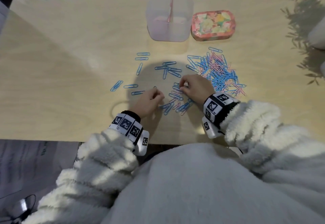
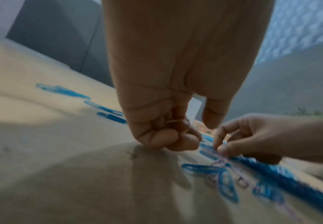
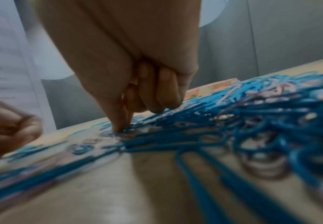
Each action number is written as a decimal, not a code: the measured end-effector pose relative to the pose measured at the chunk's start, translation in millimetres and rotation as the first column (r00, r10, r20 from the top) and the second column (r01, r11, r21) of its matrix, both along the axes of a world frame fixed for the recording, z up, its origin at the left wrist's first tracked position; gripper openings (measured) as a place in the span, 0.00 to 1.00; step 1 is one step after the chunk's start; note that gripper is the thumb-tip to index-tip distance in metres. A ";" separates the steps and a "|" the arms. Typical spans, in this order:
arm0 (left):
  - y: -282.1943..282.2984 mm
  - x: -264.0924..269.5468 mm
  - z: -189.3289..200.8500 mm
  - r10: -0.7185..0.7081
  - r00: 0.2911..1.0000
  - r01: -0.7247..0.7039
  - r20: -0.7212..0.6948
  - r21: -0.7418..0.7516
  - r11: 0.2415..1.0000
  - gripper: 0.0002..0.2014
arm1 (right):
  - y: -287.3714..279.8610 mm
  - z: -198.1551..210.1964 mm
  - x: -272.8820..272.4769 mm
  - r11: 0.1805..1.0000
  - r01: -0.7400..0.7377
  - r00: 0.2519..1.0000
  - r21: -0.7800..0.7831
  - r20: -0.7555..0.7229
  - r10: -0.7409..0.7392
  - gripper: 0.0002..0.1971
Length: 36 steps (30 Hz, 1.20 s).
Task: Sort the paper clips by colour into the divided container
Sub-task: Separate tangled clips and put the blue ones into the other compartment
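Right hand [image 1: 191, 90] pinches a pink paper clip [image 1: 179, 91] near the divided container [image 1: 169, 18]; left hand [image 1: 149, 100] grips pink clips [image 2: 176, 121].

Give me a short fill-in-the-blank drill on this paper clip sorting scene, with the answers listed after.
1. The paper clips in the mixed pile come in two colours, blue and ____.
2. The patterned tin stands to the ____ of the divided container in the head view.
3. The right hand pinches at clips lying on the ____.
4. The clips spread out near the left hand are all ____.

Answers: pink; right; table; blue
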<state>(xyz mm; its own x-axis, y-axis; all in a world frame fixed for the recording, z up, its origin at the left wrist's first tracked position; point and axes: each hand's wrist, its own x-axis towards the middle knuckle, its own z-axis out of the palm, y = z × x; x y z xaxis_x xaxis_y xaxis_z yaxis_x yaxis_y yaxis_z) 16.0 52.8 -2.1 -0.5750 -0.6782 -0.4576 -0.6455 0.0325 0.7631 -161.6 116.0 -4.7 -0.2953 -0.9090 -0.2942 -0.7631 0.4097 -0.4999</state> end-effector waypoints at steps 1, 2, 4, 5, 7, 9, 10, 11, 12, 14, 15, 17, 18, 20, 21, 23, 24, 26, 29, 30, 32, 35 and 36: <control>1.1 2.8 0.0 -0.052 0.998 0.055 0.044 -0.066 0.996 0.03 | -2.2 -0.8 -2.4 0.999 0.034 0.999 -0.003 -0.005 -0.034 0.05; 1.5 6.5 -1.0 -0.098 0.990 0.111 0.102 -0.129 0.985 0.05 | -4.3 -0.8 -6.3 0.996 0.083 0.996 -0.009 -0.012 -0.084 0.05; 1.7 14.1 -5.1 -0.144 0.970 0.185 0.195 -0.207 0.961 0.06 | -6.0 1.6 -13.6 0.984 0.174 0.985 -0.039 -0.011 -0.175 0.06; 2.0 17.0 -7.2 -0.150 0.966 0.198 0.210 -0.231 0.952 0.06 | -5.8 3.3 -14.6 0.982 0.180 0.984 -0.050 -0.003 -0.181 0.06; 2.9 18.9 -9.5 -0.162 0.964 0.214 0.212 -0.251 0.944 0.03 | -4.3 5.6 -9.6 0.994 0.099 0.995 -0.038 0.014 -0.098 0.06; 2.3 18.4 -8.9 -0.171 0.963 0.219 0.210 -0.234 0.947 0.02 | -2.0 4.3 0.5 1.000 0.011 1.000 -0.004 0.027 -0.011 0.08; 0.7 17.6 -7.6 -0.156 0.967 0.200 0.203 -0.217 0.956 0.02 | -1.9 2.7 4.6 1.000 -0.001 1.000 0.002 0.027 0.001 0.09; -1.8 17.2 -6.9 -0.131 0.972 0.170 0.195 -0.202 0.964 0.02 | -2.9 2.0 7.3 1.000 0.002 1.000 0.000 0.022 -0.002 0.09; -5.0 16.8 -6.2 -0.102 0.976 0.140 0.190 -0.203 0.969 0.03 | -4.9 1.3 8.6 1.000 0.008 1.000 -0.004 0.007 -0.007 0.08; -11.8 16.0 -5.2 -0.048 0.979 0.105 0.199 -0.283 0.953 0.04 | -8.6 2.2 10.2 1.000 -0.008 0.999 0.014 -0.052 0.009 0.07; -14.1 15.5 -4.9 -0.037 0.977 0.108 0.212 -0.336 0.936 0.04 | -9.3 2.8 11.5 0.999 -0.026 0.996 0.025 -0.085 0.028 0.07; -13.7 13.8 -3.3 -0.058 0.971 0.151 0.232 -0.407 0.901 0.06 | -9.0 3.4 13.3 0.998 -0.045 0.992 0.033 -0.112 0.048 0.08; -11.0 12.2 -2.7 -0.090 0.968 0.184 0.235 -0.417 0.890 0.06 | -8.3 3.2 13.7 0.998 -0.045 0.993 0.033 -0.108 0.049 0.08; -1.6 8.7 -2.5 -0.158 0.957 0.246 0.242 -0.396 0.884 0.07 | -7.5 3.2 14.3 0.998 -0.044 0.994 0.035 -0.101 0.048 0.09; 4.5 6.8 -3.0 -0.181 0.953 0.265 0.244 -0.378 0.887 0.08 | -7.8 3.3 14.6 0.998 -0.043 0.994 0.047 -0.097 0.047 0.10; 14.8 3.5 -5.5 -0.196 0.954 0.270 0.225 -0.369 0.889 0.08 | -9.1 3.7 15.9 0.997 -0.034 0.995 0.067 -0.089 0.040 0.09; 18.2 2.3 -6.9 -0.194 0.957 0.265 0.215 -0.382 0.885 0.08 | -9.6 3.8 17.2 0.996 -0.034 0.995 0.078 -0.087 0.040 0.08; 22.5 0.5 -9.1 -0.190 0.960 0.261 0.205 -0.409 0.875 0.06 | -10.1 3.4 19.4 0.994 -0.050 0.993 0.093 -0.104 0.059 0.07; 22.1 -0.8 -13.7 -0.202 0.950 0.289 0.240 -0.418 0.861 0.06 | -11.3 3.5 21.3 0.990 -0.104 0.985 0.094 -0.126 0.115 0.09; 21.2 -1.4 -14.9 -0.203 0.946 0.295 0.252 -0.417 0.860 0.06 | -11.0 2.8 20.2 0.989 -0.121 0.985 0.086 -0.113 0.131 0.10; 18.3 -1.4 -15.5 -0.195 0.954 0.278 0.230 -0.422 0.863 0.06 | -7.8 2.7 13.8 0.993 -0.110 0.994 0.038 -0.025 0.111 0.10; 11.4 2.4 -9.2 -0.116 0.983 0.160 0.139 -0.368 0.916 0.06 | 0.6 6.6 -2.3 0.996 0.040 0.975 -0.080 0.220 -0.021 0.11; 8.1 3.3 -7.6 -0.087 0.990 0.117 0.109 -0.308 0.944 0.06 | 3.2 7.4 -8.4 0.990 0.112 0.950 -0.088 0.303 -0.080 0.10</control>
<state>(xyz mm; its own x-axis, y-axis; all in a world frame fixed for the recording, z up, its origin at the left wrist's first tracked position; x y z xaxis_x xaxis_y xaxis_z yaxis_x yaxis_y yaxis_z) 19.3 60.9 -9.7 -0.6140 -0.7356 -0.2862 -0.6936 0.3298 0.6404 -170.1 119.3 2.7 -0.2958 -0.9105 -0.2889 -0.5325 0.4083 -0.7414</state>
